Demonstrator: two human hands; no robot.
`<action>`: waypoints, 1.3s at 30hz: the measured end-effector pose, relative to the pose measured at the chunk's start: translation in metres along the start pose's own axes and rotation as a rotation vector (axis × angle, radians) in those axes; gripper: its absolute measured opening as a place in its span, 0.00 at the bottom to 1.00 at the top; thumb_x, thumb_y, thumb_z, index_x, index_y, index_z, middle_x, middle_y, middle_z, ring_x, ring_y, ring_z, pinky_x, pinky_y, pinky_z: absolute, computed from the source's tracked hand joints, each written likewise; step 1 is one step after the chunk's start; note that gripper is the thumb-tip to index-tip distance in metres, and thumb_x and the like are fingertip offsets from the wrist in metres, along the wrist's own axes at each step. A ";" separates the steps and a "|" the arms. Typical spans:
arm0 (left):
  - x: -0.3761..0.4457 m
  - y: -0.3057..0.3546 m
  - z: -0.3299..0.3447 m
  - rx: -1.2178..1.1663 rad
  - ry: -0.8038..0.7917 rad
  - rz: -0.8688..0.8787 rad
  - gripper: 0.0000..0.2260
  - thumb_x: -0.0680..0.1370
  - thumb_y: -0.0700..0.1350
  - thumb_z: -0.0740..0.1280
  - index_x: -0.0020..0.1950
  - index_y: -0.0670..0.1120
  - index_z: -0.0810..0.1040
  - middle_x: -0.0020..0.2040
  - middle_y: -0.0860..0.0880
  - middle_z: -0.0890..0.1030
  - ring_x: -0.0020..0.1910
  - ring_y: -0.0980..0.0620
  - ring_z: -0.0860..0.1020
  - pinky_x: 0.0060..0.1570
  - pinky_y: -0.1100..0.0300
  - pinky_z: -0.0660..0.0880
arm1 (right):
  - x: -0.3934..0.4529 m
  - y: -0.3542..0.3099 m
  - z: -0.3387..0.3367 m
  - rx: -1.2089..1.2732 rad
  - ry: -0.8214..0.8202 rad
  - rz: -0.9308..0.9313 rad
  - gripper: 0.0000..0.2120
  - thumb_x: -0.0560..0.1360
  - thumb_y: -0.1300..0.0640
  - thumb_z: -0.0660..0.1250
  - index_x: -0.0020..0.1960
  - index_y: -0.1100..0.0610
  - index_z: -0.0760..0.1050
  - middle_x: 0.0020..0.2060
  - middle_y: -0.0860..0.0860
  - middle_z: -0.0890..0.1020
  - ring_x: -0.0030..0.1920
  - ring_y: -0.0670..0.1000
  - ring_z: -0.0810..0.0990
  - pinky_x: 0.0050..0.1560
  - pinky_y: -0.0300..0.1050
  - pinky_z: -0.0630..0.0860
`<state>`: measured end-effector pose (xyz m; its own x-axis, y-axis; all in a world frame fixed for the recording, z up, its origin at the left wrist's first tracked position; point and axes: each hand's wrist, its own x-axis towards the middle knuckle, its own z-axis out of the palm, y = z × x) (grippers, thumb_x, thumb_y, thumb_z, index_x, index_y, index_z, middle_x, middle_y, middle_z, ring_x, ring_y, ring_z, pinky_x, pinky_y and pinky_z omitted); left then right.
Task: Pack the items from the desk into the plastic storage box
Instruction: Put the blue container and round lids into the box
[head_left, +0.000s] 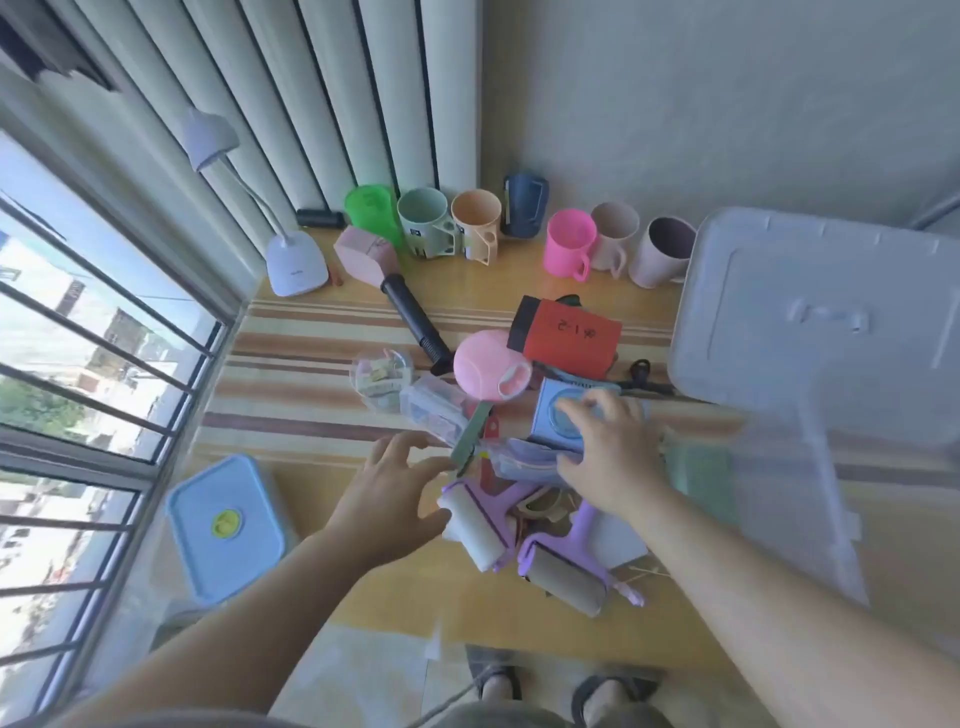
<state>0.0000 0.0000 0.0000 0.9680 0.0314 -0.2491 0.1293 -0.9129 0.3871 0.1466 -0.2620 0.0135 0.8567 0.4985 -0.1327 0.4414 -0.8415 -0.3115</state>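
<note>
We see the storage box (810, 332) tipped against the right of the frame, seemingly just emptied, its contents heaped at centre on the desk (322, 332). Our right hand (608, 457) lies spread, palm down, on the blue box (558, 415). Our left hand (384, 493), fingers splayed and holding nothing, reaches toward the lint roller (475, 530).

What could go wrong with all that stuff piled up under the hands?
The lint rollers lie at the desk's near edge, in a loose pile; a nudge from the left hand might roll one off onto the floor. The right hand reaches over the blue box; its sleeve or wrist may knock the pink round case beside it.
</note>
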 end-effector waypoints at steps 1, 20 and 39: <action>0.002 0.000 -0.002 -0.009 -0.006 0.014 0.26 0.72 0.61 0.70 0.70 0.61 0.75 0.71 0.53 0.67 0.72 0.45 0.64 0.67 0.45 0.73 | 0.010 0.007 -0.004 -0.066 -0.003 0.018 0.32 0.69 0.49 0.75 0.72 0.46 0.72 0.67 0.51 0.72 0.64 0.62 0.70 0.59 0.55 0.74; 0.071 0.076 -0.004 -0.104 0.073 0.146 0.42 0.69 0.53 0.76 0.80 0.60 0.60 0.73 0.48 0.65 0.70 0.42 0.66 0.66 0.44 0.73 | 0.017 0.057 -0.018 0.040 -0.135 0.109 0.49 0.65 0.42 0.77 0.81 0.46 0.60 0.71 0.43 0.69 0.68 0.57 0.67 0.65 0.53 0.74; 0.102 0.351 -0.103 -0.549 -0.006 0.503 0.37 0.60 0.66 0.80 0.65 0.58 0.73 0.56 0.61 0.81 0.55 0.58 0.80 0.53 0.51 0.79 | -0.159 0.178 -0.268 0.542 0.224 -0.029 0.31 0.70 0.30 0.75 0.68 0.41 0.76 0.63 0.41 0.78 0.68 0.49 0.77 0.67 0.46 0.74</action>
<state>0.1660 -0.2750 0.2021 0.9377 -0.3402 0.0706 -0.2382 -0.4815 0.8435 0.1608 -0.5468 0.2316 0.9079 0.4137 0.0670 0.3165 -0.5720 -0.7568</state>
